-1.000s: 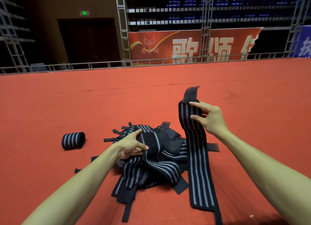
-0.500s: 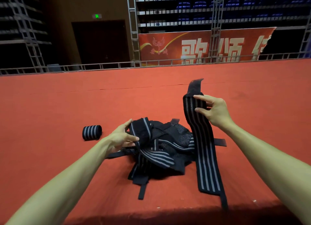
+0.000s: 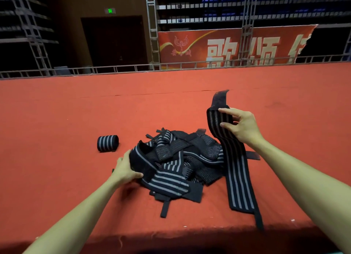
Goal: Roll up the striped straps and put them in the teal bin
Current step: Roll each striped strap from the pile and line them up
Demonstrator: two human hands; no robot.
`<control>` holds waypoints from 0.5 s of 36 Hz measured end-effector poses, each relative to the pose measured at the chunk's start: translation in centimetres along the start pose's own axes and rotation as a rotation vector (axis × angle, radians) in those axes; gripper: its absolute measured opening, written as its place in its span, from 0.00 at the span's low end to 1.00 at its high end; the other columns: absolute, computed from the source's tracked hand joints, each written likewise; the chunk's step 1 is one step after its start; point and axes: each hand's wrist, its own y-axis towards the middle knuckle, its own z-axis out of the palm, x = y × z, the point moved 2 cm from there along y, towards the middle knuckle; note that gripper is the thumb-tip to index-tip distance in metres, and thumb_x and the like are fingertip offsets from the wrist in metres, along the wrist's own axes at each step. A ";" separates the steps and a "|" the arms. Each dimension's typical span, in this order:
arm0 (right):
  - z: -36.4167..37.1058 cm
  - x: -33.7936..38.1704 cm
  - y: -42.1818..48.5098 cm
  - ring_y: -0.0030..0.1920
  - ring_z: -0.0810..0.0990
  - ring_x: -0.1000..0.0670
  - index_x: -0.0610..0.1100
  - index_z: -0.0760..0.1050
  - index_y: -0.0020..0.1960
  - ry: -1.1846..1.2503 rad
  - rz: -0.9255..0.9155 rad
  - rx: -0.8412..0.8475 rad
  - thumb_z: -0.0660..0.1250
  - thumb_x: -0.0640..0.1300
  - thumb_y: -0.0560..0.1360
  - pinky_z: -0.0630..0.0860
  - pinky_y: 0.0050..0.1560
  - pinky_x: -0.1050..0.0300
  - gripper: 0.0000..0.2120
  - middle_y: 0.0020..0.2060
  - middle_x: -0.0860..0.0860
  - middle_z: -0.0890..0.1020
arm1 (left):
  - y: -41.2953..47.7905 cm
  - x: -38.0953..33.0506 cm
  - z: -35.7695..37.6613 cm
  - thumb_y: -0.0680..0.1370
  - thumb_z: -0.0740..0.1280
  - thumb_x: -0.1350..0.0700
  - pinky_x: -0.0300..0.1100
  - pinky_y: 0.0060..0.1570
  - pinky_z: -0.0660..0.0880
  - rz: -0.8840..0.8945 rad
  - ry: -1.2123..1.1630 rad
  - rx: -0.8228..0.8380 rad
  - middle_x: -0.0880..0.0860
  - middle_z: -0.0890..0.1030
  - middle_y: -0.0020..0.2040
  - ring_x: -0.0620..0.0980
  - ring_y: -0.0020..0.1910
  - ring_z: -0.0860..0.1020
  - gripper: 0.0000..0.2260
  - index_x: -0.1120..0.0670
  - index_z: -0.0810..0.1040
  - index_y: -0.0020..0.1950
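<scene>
A tangled pile of black straps with grey stripes (image 3: 180, 158) lies on the red cloth-covered table (image 3: 57, 120). My left hand (image 3: 124, 169) grips the pile's left edge, fingers tucked under a strap. My right hand (image 3: 241, 128) pinches the upper end of one long striped strap (image 3: 233, 168), held upright; its black end flap sticks up above my fingers and its lower end trails over the table's front edge. One rolled-up striped strap (image 3: 107, 143) lies on its side left of the pile. No teal bin is in view.
The table's front edge (image 3: 171, 232) runs close to me. Beyond the far edge stand a metal truss rail (image 3: 133, 68), a red banner (image 3: 228, 46), a dark doorway and rows of blue seats.
My left hand has slid from the top of the pile down to its left edge, and the pile has shifted. My right hand keeps the long strap raised in about the same pose.
</scene>
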 end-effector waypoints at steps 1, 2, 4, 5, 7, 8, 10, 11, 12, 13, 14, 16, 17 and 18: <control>0.0 -0.1 -0.1 0.56 0.81 0.49 0.42 0.80 0.63 -0.001 0.004 -0.002 0.76 0.31 0.69 0.77 0.61 0.59 0.24 0.60 0.45 0.82 | 0.1 0.5 0.3 0.71 0.78 0.56 0.36 0.53 0.73 -0.035 0.047 0.017 0.59 0.61 0.75 0.57 0.57 0.72 0.42 0.50 0.58 0.79; 0.1 -0.2 -0.2 0.57 0.81 0.49 0.43 0.81 0.63 -0.001 0.012 0.000 0.77 0.31 0.69 0.77 0.61 0.56 0.23 0.60 0.45 0.82 | 0.1 0.6 0.4 0.73 0.77 0.57 0.30 0.47 0.73 -0.049 0.087 0.053 0.62 0.62 0.75 0.53 0.51 0.73 0.39 0.54 0.59 0.78; 0.2 -0.4 -0.3 0.57 0.81 0.49 0.43 0.81 0.63 -0.002 0.029 0.004 0.77 0.31 0.69 0.77 0.62 0.53 0.24 0.60 0.47 0.82 | -0.3 0.6 0.3 0.72 0.77 0.51 0.38 0.57 0.73 -0.044 0.252 -0.033 0.60 0.56 0.77 0.57 0.59 0.70 0.45 0.51 0.53 0.80; 0.4 -0.4 -0.4 0.56 0.82 0.49 0.43 0.81 0.62 -0.003 0.032 0.005 0.77 0.31 0.69 0.77 0.61 0.53 0.24 0.59 0.48 0.82 | -0.2 0.6 0.5 0.70 0.78 0.47 0.49 0.65 0.70 0.011 0.379 -0.094 0.58 0.51 0.78 0.61 0.66 0.65 0.50 0.48 0.48 0.81; 0.5 -0.3 -0.6 0.55 0.82 0.49 0.42 0.81 0.62 -0.003 0.034 0.011 0.76 0.30 0.69 0.77 0.60 0.54 0.23 0.57 0.51 0.81 | 0.0 0.4 0.9 0.69 0.76 0.43 0.58 0.69 0.62 0.147 0.582 -0.150 0.55 0.46 0.78 0.64 0.73 0.56 0.53 0.45 0.41 0.81; 0.6 -0.3 -0.6 0.55 0.82 0.49 0.42 0.81 0.62 -0.002 0.032 0.013 0.76 0.30 0.69 0.77 0.60 0.54 0.23 0.57 0.51 0.81 | -0.4 0.0 1.0 0.69 0.75 0.42 0.59 0.70 0.59 0.225 0.657 -0.143 0.54 0.46 0.79 0.63 0.74 0.53 0.53 0.45 0.39 0.80; 0.8 -0.2 -0.7 0.54 0.81 0.49 0.42 0.81 0.62 -0.003 0.029 0.018 0.76 0.30 0.69 0.77 0.60 0.54 0.23 0.56 0.51 0.81 | -0.6 -0.5 1.4 0.71 0.73 0.42 0.59 0.71 0.55 0.363 0.816 -0.140 0.53 0.45 0.79 0.62 0.76 0.48 0.51 0.44 0.38 0.80; 0.8 -0.1 -0.8 0.54 0.81 0.49 0.42 0.81 0.62 -0.005 0.029 0.018 0.76 0.31 0.69 0.77 0.60 0.54 0.23 0.56 0.51 0.81 | -0.8 -0.7 1.6 0.72 0.72 0.42 0.59 0.71 0.53 0.409 0.851 -0.126 0.52 0.45 0.80 0.62 0.77 0.47 0.50 0.43 0.37 0.80; 0.8 0.0 -0.8 0.54 0.81 0.49 0.42 0.81 0.62 -0.008 0.027 0.018 0.76 0.31 0.69 0.77 0.60 0.54 0.23 0.57 0.50 0.81 | -0.9 -0.9 1.8 0.72 0.71 0.42 0.59 0.72 0.52 0.445 0.855 -0.092 0.51 0.46 0.80 0.62 0.77 0.46 0.49 0.42 0.38 0.80; 0.9 0.0 -0.8 0.55 0.81 0.49 0.42 0.81 0.63 -0.012 0.024 0.020 0.76 0.31 0.69 0.77 0.60 0.54 0.23 0.58 0.49 0.81 | -0.8 -1.0 1.9 0.73 0.71 0.43 0.59 0.72 0.51 0.472 0.839 -0.050 0.50 0.46 0.80 0.61 0.77 0.46 0.48 0.42 0.39 0.80; 0.9 0.1 -0.8 0.56 0.81 0.49 0.42 0.81 0.63 -0.019 0.021 0.022 0.77 0.31 0.69 0.77 0.61 0.54 0.23 0.59 0.47 0.82 | -0.4 -0.9 2.1 0.73 0.72 0.44 0.59 0.72 0.53 0.478 0.794 0.010 0.49 0.48 0.80 0.60 0.77 0.48 0.47 0.42 0.41 0.80; 0.9 0.3 -0.8 0.57 0.80 0.50 0.43 0.81 0.63 -0.032 0.011 0.031 0.77 0.32 0.69 0.76 0.61 0.55 0.23 0.58 0.49 0.81 | -0.1 -0.8 2.2 0.75 0.72 0.46 0.57 0.72 0.57 0.501 0.640 0.115 0.46 0.53 0.79 0.57 0.76 0.53 0.43 0.42 0.47 0.80; 0.9 0.5 -0.8 0.56 0.80 0.51 0.43 0.81 0.63 -0.037 0.003 0.035 0.76 0.31 0.69 0.76 0.60 0.56 0.23 0.56 0.51 0.81 | 0.0 -0.7 2.2 0.75 0.72 0.47 0.56 0.72 0.59 0.531 0.569 0.131 0.45 0.56 0.78 0.56 0.76 0.55 0.40 0.43 0.51 0.80; 0.8 0.7 -0.9 0.55 0.80 0.51 0.42 0.81 0.63 -0.042 -0.006 0.039 0.76 0.31 0.69 0.76 0.59 0.58 0.23 0.55 0.52 0.81 | 0.3 -0.5 2.1 0.76 0.72 0.49 0.56 0.71 0.61 0.563 0.514 0.137 0.45 0.58 0.78 0.55 0.75 0.57 0.37 0.43 0.54 0.79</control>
